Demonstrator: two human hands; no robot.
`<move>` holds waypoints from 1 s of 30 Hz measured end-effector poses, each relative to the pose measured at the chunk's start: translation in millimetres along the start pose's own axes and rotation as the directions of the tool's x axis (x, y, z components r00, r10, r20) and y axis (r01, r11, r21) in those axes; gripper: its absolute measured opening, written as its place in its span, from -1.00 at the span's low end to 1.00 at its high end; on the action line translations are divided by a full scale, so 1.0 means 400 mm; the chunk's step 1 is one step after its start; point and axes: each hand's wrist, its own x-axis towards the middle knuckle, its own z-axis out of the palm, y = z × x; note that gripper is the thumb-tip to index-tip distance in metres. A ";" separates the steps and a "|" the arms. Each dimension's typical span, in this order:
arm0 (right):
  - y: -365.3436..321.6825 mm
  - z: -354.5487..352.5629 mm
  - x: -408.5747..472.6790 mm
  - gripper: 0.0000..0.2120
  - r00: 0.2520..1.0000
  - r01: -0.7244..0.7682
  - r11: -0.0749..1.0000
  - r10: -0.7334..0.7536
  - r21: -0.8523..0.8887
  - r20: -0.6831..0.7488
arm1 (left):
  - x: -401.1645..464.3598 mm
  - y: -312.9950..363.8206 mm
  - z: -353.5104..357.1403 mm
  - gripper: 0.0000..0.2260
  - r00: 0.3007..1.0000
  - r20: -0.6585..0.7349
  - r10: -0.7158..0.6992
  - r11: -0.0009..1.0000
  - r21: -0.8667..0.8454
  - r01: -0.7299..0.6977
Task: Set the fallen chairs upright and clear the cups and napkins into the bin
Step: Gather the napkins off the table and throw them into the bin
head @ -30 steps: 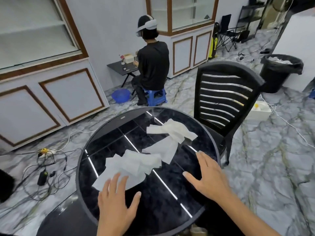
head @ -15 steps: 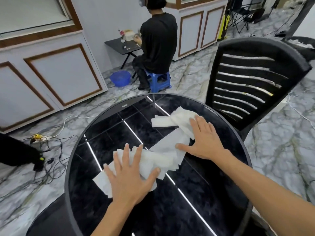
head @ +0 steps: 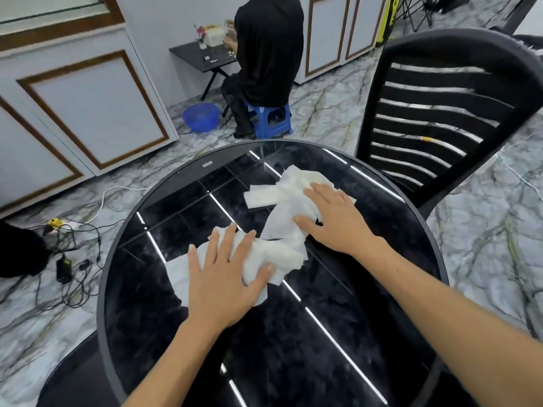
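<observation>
White napkins (head: 289,227) lie strewn across the middle of a round black desk (head: 129,245), pinned flat under two hands. The left hand (head: 223,277) and right hand (head: 335,221) both press down, fingers straight and spread, clamped on nothing. Sweeping the sheets inward into one bunch before closing on them looks soundest. An upright chair (head: 435,113) stands behind.

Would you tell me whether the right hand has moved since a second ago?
Yes. The right hand has moved from the round black table's near edge toward its far side, onto the white paper napkins.
</observation>
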 end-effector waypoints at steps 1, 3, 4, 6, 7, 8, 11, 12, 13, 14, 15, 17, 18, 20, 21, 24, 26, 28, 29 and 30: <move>-0.001 -0.001 -0.010 -0.38 1.000 0.013 1.000 -0.012 0.021 -0.024 | 0.000 0.000 0.001 -0.35 1.000 -0.006 -0.004 1.000 -0.002 0.004; -0.008 -0.013 -0.035 -0.51 0.998 0.037 0.997 -0.034 0.065 -0.057 | 0.001 0.001 0.002 -0.36 1.000 -0.011 -0.012 1.000 -0.013 0.012; -0.010 -0.022 -0.050 -0.56 0.997 0.047 0.996 -0.042 0.075 -0.068 | 0.001 0.000 0.003 -0.37 1.000 -0.016 -0.014 1.000 -0.016 0.014; -0.010 -0.035 -0.085 -0.62 0.995 0.053 0.996 -0.047 0.066 -0.086 | 0.001 -0.002 0.004 -0.37 1.000 -0.021 -0.016 1.000 -0.021 0.016; -0.004 -0.038 -0.107 -0.65 0.994 0.045 0.997 -0.038 0.067 -0.100 | 0.001 -0.001 0.005 -0.37 1.000 -0.022 -0.019 1.000 -0.025 0.018; 0.003 -0.039 -0.127 -0.68 0.993 0.024 0.997 -0.015 0.077 -0.118 | -0.001 -0.001 0.005 -0.37 1.000 -0.024 -0.020 0.999 -0.027 0.019; 0.021 -0.043 -0.166 -0.68 0.977 -0.055 0.998 0.058 0.019 -0.208 | -0.004 0.001 0.002 -0.37 0.999 -0.025 -0.026 0.999 -0.042 0.025; 0.025 -0.043 -0.169 -0.60 0.969 -0.074 0.997 0.069 -0.011 -0.236 | -0.004 0.001 0.002 -0.37 0.999 -0.022 -0.028 0.999 -0.046 0.027; 0.025 -0.045 -0.167 -0.50 0.966 -0.078 0.997 0.071 -0.018 -0.250 | -0.005 0.002 0.001 -0.37 0.999 -0.021 -0.027 0.998 -0.048 0.026; 0.023 -0.047 -0.162 -0.41 0.967 -0.068 0.998 0.063 -0.010 -0.245 | -0.006 0.002 0.000 -0.37 0.999 -0.022 -0.026 0.998 -0.049 0.025; 0.018 -0.045 -0.156 -0.33 0.974 -0.051 0.999 0.050 0.001 -0.223 | -0.007 0.002 -0.001 -0.37 0.999 -0.022 -0.024 0.999 -0.049 0.023; 0.005 -0.034 -0.141 -0.23 0.987 -0.039 0.999 0.041 0.019 -0.156 | -0.007 0.002 -0.002 -0.37 1.000 -0.015 -0.023 0.998 -0.050 0.022; 0.000 -0.027 -0.132 -0.20 0.992 -0.049 0.998 0.052 0.026 -0.116 | -0.007 0.001 -0.002 -0.37 1.000 -0.011 -0.021 0.999 -0.047 0.021; -0.006 -0.012 -0.117 -0.21 0.997 -0.063 0.998 0.063 -0.014 -0.054 | -0.009 -0.001 -0.001 -0.38 1.000 -0.013 -0.016 0.999 -0.040 0.016; -0.007 -0.005 -0.112 -0.22 0.997 -0.063 0.997 0.060 -0.052 -0.042 | -0.008 -0.001 -0.001 -0.38 1.000 -0.016 -0.013 0.999 -0.040 0.013; -0.005 0.006 -0.105 -0.24 0.998 -0.069 0.988 0.067 -0.137 -0.019 | -0.006 -0.003 0.002 -0.38 1.000 -0.016 -0.010 0.999 -0.052 0.009; -0.002 0.013 -0.109 -0.27 0.998 -0.068 0.987 0.065 -0.145 -0.027 | -0.004 -0.006 0.005 -0.39 1.000 -0.025 -0.002 0.999 -0.041 0.001; 0.000 0.015 -0.114 -0.29 0.997 -0.066 0.990 0.059 -0.124 -0.057 | -0.004 -0.007 0.007 -0.39 0.999 -0.032 0.001 1.000 -0.026 -0.002; -0.002 0.015 -0.118 -0.29 0.996 -0.069 0.992 0.063 -0.106 -0.065 | -0.004 -0.007 0.008 -0.39 0.999 -0.033 0.001 1.000 -0.022 -0.001; -0.003 0.015 -0.121 -0.30 0.995 -0.074 0.994 0.067 -0.087 -0.071 | -0.004 -0.008 0.009 -0.39 0.999 -0.033 0.001 1.000 -0.022 -0.002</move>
